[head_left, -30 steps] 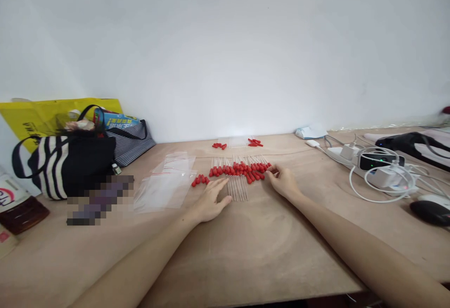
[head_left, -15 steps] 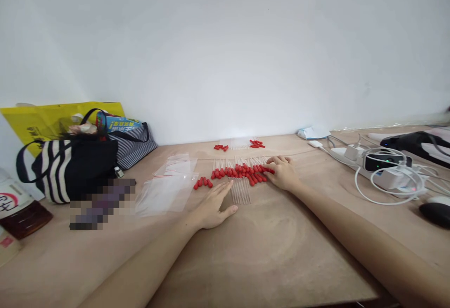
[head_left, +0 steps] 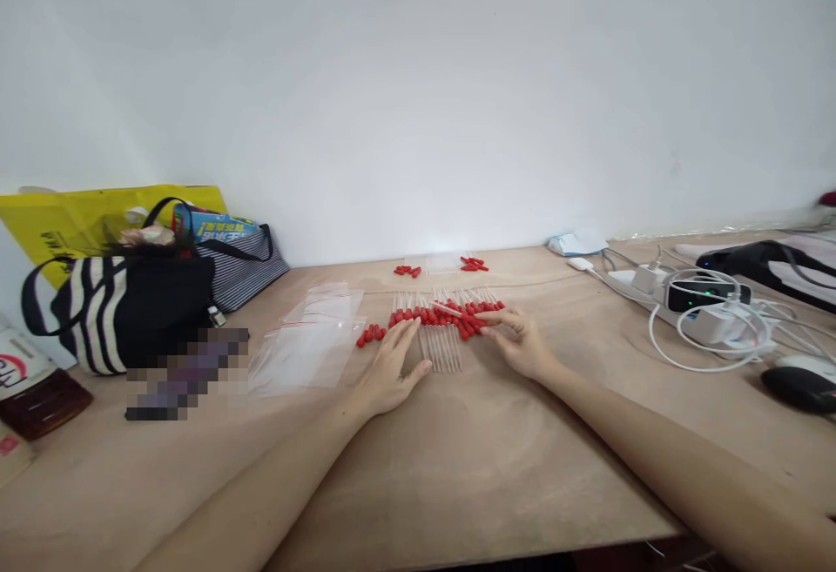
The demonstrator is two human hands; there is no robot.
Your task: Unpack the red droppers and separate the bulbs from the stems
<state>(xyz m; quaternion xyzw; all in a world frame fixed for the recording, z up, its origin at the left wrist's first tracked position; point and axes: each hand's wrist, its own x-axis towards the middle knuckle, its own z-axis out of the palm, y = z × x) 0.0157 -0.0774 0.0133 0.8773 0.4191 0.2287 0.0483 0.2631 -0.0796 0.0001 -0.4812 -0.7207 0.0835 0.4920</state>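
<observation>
Behind the loose clear tubes [head_left: 442,351], a slim, clear-stemmed, red-ended dropper [head_left: 448,307] slants, pinched by the right hand [head_left: 524,346]. The left hand [head_left: 390,373], loosely open and apparently holding nothing, lies just left of those tubes.

left hand [head_left: 390,373], right hand [head_left: 527,348], forearms [head_left: 653,452]: bare | small spot [head_left: 344,413]: left wrist [head_left: 359,396]

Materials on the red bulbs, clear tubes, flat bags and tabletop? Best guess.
Red bulbs: likely rubber or soft plastic; opaque, rounded, slight sheen.
Clear tubes: glass or rigid plastic, can't tell which; transparent, straight, pale streaks.
Flat bags: probably thin, smooth plastic film; translucent, with red lines across.
Tabletop: looks like wood or wood-look board, low sheen; tan with swirling grain.
</observation>
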